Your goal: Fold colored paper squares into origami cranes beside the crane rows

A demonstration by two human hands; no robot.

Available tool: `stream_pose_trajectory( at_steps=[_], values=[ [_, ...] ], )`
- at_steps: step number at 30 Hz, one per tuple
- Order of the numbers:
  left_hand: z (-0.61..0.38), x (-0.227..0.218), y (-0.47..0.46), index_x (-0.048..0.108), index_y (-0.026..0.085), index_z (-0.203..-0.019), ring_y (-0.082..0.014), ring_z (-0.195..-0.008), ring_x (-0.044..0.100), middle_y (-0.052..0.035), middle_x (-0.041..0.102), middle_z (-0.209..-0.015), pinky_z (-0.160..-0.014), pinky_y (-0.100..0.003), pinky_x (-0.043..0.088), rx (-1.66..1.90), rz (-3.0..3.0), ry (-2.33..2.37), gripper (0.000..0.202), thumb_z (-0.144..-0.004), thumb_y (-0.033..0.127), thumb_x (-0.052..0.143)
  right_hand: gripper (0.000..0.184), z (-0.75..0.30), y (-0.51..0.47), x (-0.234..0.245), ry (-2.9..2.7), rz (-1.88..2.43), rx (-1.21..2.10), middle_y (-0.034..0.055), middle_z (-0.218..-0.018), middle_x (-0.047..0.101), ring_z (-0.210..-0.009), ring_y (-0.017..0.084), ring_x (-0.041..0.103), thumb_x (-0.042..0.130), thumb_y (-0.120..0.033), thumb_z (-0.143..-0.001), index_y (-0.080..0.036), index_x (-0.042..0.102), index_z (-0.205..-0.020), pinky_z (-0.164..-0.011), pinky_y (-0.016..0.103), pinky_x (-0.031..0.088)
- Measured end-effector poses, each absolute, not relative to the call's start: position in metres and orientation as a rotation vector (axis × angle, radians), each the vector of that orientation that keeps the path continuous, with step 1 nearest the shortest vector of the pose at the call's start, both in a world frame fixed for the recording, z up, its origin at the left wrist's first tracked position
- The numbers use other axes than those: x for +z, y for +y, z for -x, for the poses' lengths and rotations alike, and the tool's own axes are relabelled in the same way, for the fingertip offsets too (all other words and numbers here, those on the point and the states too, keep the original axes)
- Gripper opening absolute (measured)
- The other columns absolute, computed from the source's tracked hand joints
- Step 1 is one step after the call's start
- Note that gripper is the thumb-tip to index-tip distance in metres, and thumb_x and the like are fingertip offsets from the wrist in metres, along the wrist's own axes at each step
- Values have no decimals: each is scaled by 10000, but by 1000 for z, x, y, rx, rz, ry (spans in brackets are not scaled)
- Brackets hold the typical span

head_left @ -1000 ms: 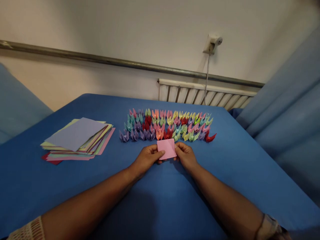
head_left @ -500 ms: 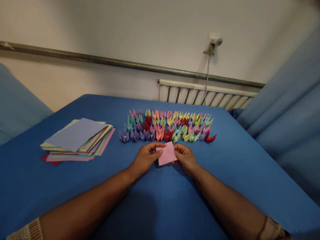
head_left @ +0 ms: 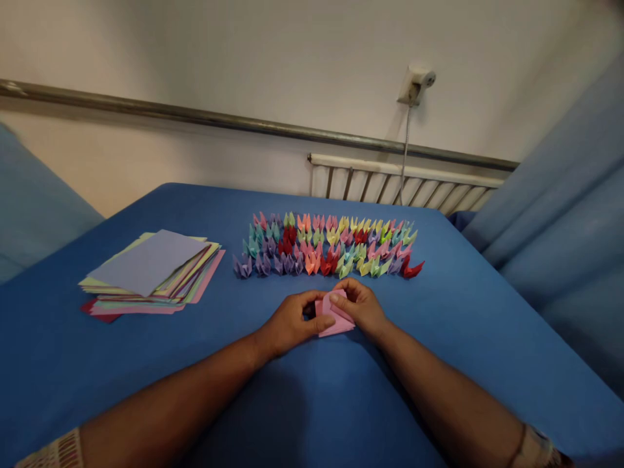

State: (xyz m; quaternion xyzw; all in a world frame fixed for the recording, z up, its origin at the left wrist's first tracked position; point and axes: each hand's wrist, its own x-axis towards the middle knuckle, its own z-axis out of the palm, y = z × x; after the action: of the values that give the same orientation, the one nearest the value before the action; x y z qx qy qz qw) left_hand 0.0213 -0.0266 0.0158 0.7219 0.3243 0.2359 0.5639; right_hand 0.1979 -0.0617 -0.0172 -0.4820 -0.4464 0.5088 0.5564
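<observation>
Between my two hands is a small pink sheet of origami paper, folded into layers, with one layer bent up. My left hand pinches its left side, the thumb lying across the front. On the right, my right hand grips the upper edge, its thumb pressing on the raised layer. The fingers behind the paper are partly hidden. Just beyond my hands stand rows of folded paper cranes in many colours.
A loose stack of coloured paper sheets lies to the left on the blue-covered table. Behind it are a wall rail, a radiator and a socket with a plugged cord. Blue curtains hang at both sides.
The pink paper has come slightly nearer and to the right. It was a flat square; now one layer is bent up under my right thumb. My right hand has shifted to its upper edge.
</observation>
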Motion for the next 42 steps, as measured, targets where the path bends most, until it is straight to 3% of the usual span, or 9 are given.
stream_pose_trajectory(
  at_steps=[5, 9, 14, 21, 24, 28, 34, 37, 42],
  values=[
    [-24, 13, -31, 665, 156, -973, -197, -763, 631, -35, 687, -850, -664, -267, 487, 582, -1721, 881, 337, -739, 396, 696, 340, -195, -60, -24, -1087, 1158, 1118, -47, -612, 539, -559, 110, 477, 773, -470, -663, -204, 562, -684, -555, 246, 410],
    [-26, 7, -27, 629, 165, -803, -150, -616, 563, 11, 617, -685, -558, -235, 432, 741, -1622, 1062, 206, -747, 361, 660, 348, -190, -63, -23, -1045, 1099, 1117, -6, -796, 618, -694, 144, 573, 751, -471, -697, -224, 597, -887, -635, 267, 473],
    [-26, 9, -22, 627, 166, -789, -135, -580, 539, 29, 604, -654, -531, -223, 409, 925, -1534, 1210, 207, -719, 351, 687, 527, -177, -72, -21, -1064, 1037, 1139, 62, -1116, 622, -918, 196, 629, 762, -444, -716, -253, 502, -1132, -790, 336, 521],
    [-28, 8, -23, 633, 162, -847, -145, -611, 570, 21, 631, -692, -549, -231, 438, 979, -1497, 1226, 246, -719, 358, 706, 588, -166, -79, -18, -1073, 978, 1101, 81, -1193, 599, -1020, 225, 623, 784, -404, -707, -255, 466, -1179, -878, 365, 513],
    [-28, 7, -23, 650, 158, -881, -167, -680, 610, 0, 668, -759, -604, -248, 467, 989, -1486, 1207, 263, -716, 354, 710, 458, -164, -76, -21, -1045, 1057, 1043, 62, -1089, 640, -965, 208, 622, 757, -361, -732, -232, 523, -1103, -869, 348, 505],
    [-28, 8, -23, 675, 153, -831, -172, -695, 616, -16, 680, -771, -629, -256, 469, 977, -1440, 1188, 248, -726, 377, 699, 226, -169, -69, -25, -1005, 1152, 1017, 16, -838, 644, -753, 165, 590, 699, -351, -754, -193, 611, -890, -723, 294, 485],
    [-28, 9, -22, 679, 144, -760, -144, -637, 571, 2, 647, -696, -588, -235, 424, 978, -1402, 1246, 221, -694, 352, 713, 246, -182, -65, -20, -978, 1169, 1032, -18, -713, 594, -619, 126, 513, 678, -404, -751, -181, 622, -838, -581, 244, 418],
    [-29, 7, -22, 662, 151, -724, -130, -567, 536, 29, 592, -610, -522, -226, 382, 944, -1401, 1253, 197, -679, 336, 714, 257, -182, -68, -20, -1033, 1173, 1056, -5, -755, 608, -654, 134, 523, 659, -412, -777, -177, 636, -880, -603, 250, 422],
    [-29, 7, -21, 680, 152, -740, -185, -771, 653, -40, 721, -830, -714, -276, 489, 929, -1384, 1166, 160, -675, 296, 709, 163, -179, -66, -25, -1037, 1258, 1013, -34, -632, 557, -567, 113, 465, 651, -330, -742, -170, 624, -732, -545, 237, 374]
  ],
)
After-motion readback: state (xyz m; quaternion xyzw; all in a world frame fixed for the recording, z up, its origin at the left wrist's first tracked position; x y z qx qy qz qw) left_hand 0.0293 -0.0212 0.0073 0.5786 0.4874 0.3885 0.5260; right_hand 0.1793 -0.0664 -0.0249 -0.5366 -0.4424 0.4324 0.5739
